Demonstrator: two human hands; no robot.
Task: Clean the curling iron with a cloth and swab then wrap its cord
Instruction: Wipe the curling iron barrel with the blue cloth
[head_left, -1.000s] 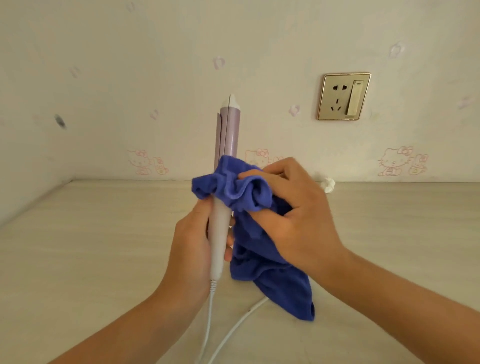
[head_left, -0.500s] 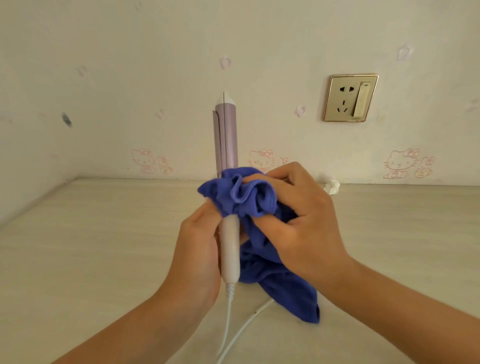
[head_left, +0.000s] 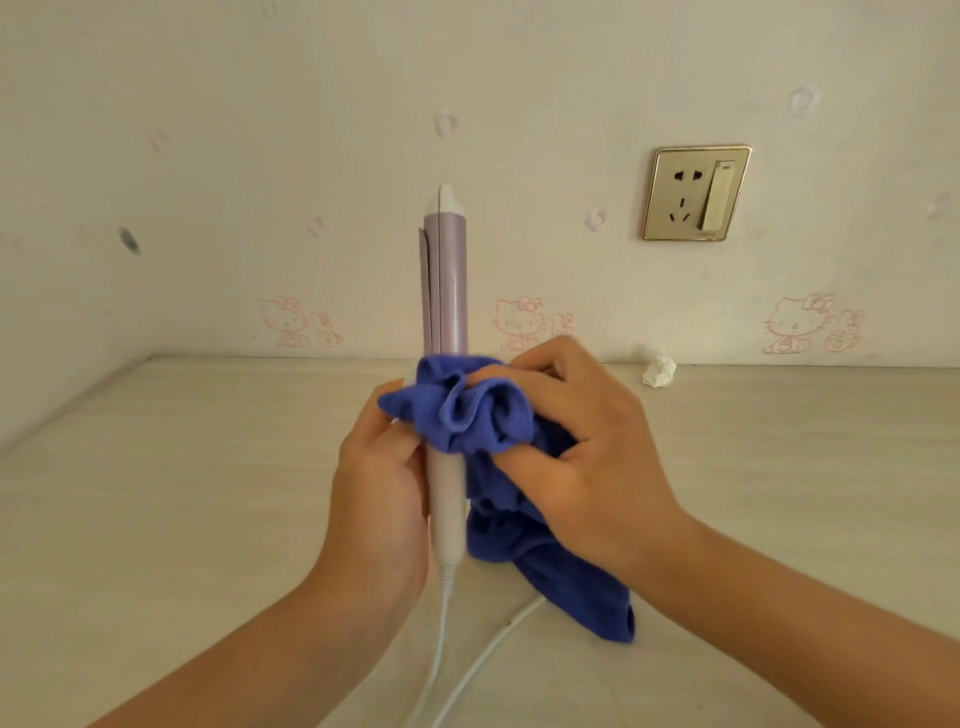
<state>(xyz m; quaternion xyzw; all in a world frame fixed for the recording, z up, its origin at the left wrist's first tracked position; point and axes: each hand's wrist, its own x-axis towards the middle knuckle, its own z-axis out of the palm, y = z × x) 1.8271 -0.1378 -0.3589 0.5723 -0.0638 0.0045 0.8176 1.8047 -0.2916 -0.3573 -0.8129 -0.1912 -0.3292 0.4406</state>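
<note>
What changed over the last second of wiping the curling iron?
The right hand slid the bunched blue cloth down the curling iron toward its handle, baring more of the purple barrel. The iron, slightly tilted before, now stands upright. Unchanged: the left hand grips the handle, the cord trails down to the table, and the crumpled white wad lies by the wall.

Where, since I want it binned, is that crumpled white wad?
Head view: the white wad lies back right on the table, against the wall, below the socket.
</note>
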